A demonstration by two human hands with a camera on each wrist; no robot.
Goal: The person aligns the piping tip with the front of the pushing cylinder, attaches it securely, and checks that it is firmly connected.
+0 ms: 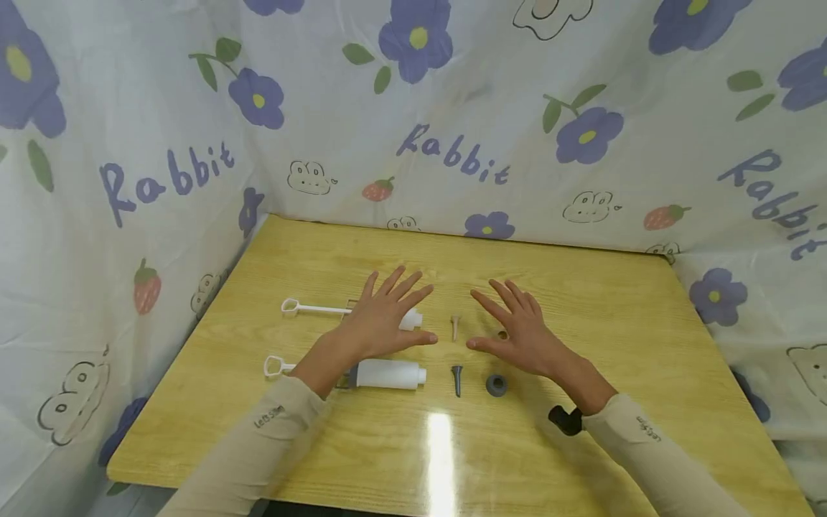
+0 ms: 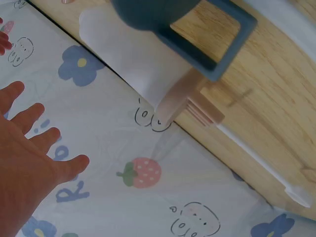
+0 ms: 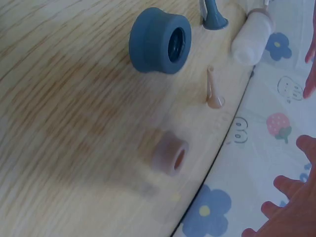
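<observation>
My left hand (image 1: 377, 323), fingers spread, hovers over a white plunger syringe with a beige collar (image 2: 190, 91), hiding its middle in the head view. Nearer me lies a second white plunger syringe (image 1: 388, 374) with a grey collar, partly behind my left wrist. My right hand (image 1: 526, 341) is held above the table with its fingers apart, holding nothing. Below it, a beige ring-shaped cap (image 3: 168, 154) is mostly hidden in the head view. Between the hands lie a beige nozzle (image 1: 455, 328) and a grey nozzle (image 1: 457, 380); a grey ring-shaped cap (image 1: 496, 385) sits right of the latter.
The parts lie on a wood-grain table (image 1: 581, 287). A white curtain (image 1: 362, 143) printed with flowers and rabbits hangs along the far edge and both sides. A black wrist camera (image 1: 566, 421) sits at the right cuff. Light glares on the near tabletop.
</observation>
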